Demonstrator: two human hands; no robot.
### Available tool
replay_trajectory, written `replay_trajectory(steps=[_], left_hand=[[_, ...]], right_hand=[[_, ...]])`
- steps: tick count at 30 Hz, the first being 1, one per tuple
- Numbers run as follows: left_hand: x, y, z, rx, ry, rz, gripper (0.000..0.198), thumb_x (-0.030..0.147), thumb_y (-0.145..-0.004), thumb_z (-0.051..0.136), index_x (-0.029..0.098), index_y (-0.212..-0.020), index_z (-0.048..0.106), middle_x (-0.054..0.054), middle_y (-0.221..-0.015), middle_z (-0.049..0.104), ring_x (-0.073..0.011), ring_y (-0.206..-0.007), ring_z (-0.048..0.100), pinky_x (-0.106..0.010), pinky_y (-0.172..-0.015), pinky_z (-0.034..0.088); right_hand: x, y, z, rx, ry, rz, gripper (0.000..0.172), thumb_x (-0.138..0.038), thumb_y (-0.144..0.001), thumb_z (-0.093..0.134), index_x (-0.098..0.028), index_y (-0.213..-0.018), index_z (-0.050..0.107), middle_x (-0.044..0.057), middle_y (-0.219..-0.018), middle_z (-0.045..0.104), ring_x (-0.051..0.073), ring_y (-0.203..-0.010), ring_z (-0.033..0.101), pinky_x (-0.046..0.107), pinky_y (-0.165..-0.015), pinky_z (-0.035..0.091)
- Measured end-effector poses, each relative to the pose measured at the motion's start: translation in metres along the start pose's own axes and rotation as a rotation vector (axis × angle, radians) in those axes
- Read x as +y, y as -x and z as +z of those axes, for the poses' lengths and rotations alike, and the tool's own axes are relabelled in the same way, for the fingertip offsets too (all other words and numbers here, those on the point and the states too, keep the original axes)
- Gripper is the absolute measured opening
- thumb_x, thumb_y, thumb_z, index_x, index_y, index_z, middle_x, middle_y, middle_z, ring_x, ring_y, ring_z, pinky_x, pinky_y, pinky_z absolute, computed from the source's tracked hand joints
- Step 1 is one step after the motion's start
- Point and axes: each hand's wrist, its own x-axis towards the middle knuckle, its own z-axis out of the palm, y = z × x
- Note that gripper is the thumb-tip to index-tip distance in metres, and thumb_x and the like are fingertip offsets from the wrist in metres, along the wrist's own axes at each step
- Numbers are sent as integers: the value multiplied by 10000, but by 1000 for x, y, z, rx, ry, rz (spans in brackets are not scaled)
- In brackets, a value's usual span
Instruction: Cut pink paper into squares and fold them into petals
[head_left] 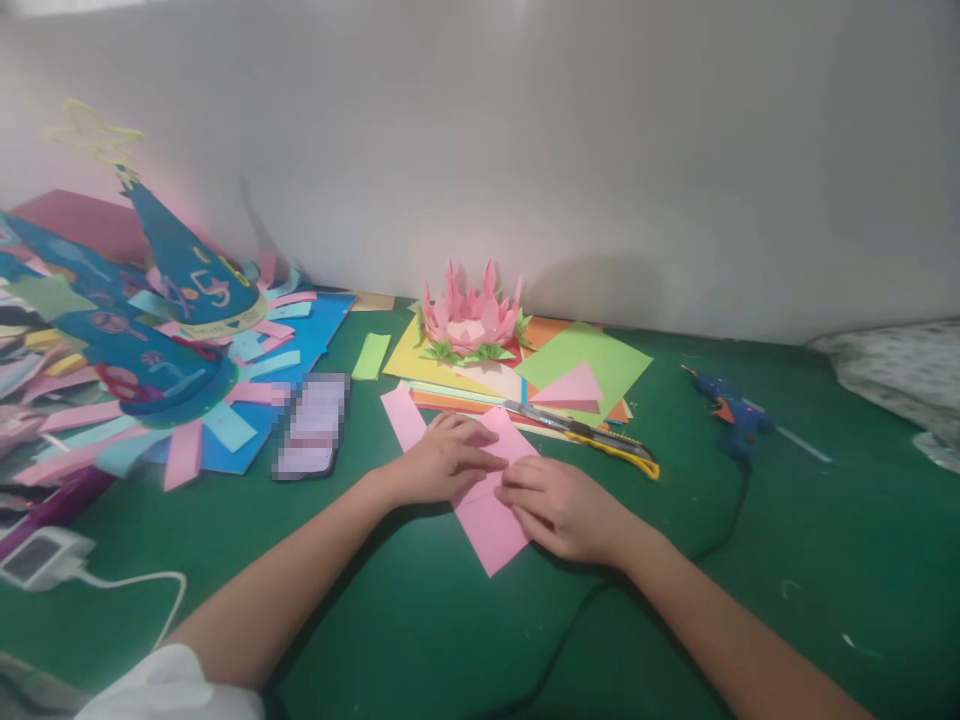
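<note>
A sheet of pink paper [492, 541] lies at an angle on the green table, with a crease line across it. My left hand [444, 460] holds its left side, fingers bent over the paper. From the right, my right hand [564, 502] grips the opposite side with its fingers curled at the edge. Both sets of fingertips nearly meet at the middle of the sheet and hide part of it. Beyond my left hand lies a pink strip [403, 416]. A yellow box cutter [600, 438] rests just past my right hand on stacked coloured paper [420, 366].
A pink paper lotus [469, 322] stands on the stack by the wall. At left are blue party hats [176, 375] with paper fringes, a phone [311, 425] and a white charger [46, 557]. A blue glue gun [735, 412] lies right, its cord running toward the front.
</note>
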Motion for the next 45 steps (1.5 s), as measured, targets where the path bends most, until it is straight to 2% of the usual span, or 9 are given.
replay_trajectory(steps=[6, 12, 17, 24, 26, 33, 36, 41, 45], left_hand=[[1, -1, -1, -7, 16, -16, 326, 203, -829, 533, 345, -1098, 650, -14, -1219, 571, -222, -1105, 455, -426, -988, 300], [4, 0, -2, 14, -13, -9, 323, 198, -838, 508, 326, -1097, 652, -21, -1207, 566, -219, -1093, 453, -415, -986, 307], [4, 2, -2, 16, -1, -12, 296, 383, -815, 580, 291, -1086, 652, -45, -1214, 548, -241, -1092, 462, -424, -990, 300], [5, 1, -2, 30, -8, -18, 426, 407, -785, 603, 248, -1177, 554, -61, -1178, 556, -248, -1095, 465, -418, -999, 292], [7, 1, -2, 36, 1, -34, 466, 405, -778, 609, 228, -1197, 511, -63, -1169, 562, -251, -1095, 464, -421, -1010, 282], [7, 4, -1, 81, 3, -33, 428, 400, -766, 619, 199, -1122, 490, -82, -1173, 527, -259, -1133, 417, -398, -990, 318], [7, 5, -1, 86, -11, -52, 384, 410, -769, 613, 192, -1067, 507, -95, -1165, 509, -262, -1126, 414, -395, -969, 335], [8, 4, -2, 48, -3, -26, 317, 389, -789, 595, 217, -1045, 522, -72, -1103, 541, -253, -1115, 429, -391, -955, 333], [8, 4, -2, 63, -1, -21, 312, 379, -786, 601, 212, -1039, 527, -77, -1104, 539, -250, -1127, 424, -388, -963, 326]], right_hand=[[22, 22, -15, 72, 42, 102, 211, -109, -832, 462, -146, -833, 669, 94, -830, 603, 193, -777, 529, 340, -692, 447], [38, 33, -16, 145, 119, 135, 210, -125, -834, 456, -159, -718, 628, 71, -750, 584, 183, -713, 515, 336, -669, 440], [51, 37, -17, 366, 248, 321, 155, -156, -856, 456, -171, -842, 610, 96, -888, 629, 233, -860, 558, 380, -769, 436], [57, 37, -15, 271, 285, 594, 172, -265, -852, 508, -179, -985, 576, 87, -966, 638, 247, -882, 579, 355, -732, 458], [57, 38, -14, 265, 277, 596, 203, -262, -852, 512, -184, -1028, 577, 86, -989, 640, 250, -902, 578, 363, -750, 466], [53, 37, -15, 274, 227, 421, 304, -213, -860, 488, -231, -1146, 592, 75, -993, 621, 227, -925, 573, 357, -770, 481], [52, 37, -16, 307, 247, 429, 317, -196, -843, 495, -231, -1138, 607, 71, -984, 618, 225, -906, 571, 354, -759, 478], [56, 40, -17, 445, 347, 482, 311, -190, -823, 510, -198, -1107, 636, 90, -956, 610, 235, -871, 561, 380, -783, 466], [58, 41, -16, 331, 288, 388, 303, -184, -825, 495, -205, -1080, 657, 83, -906, 596, 217, -821, 561, 353, -713, 474]])
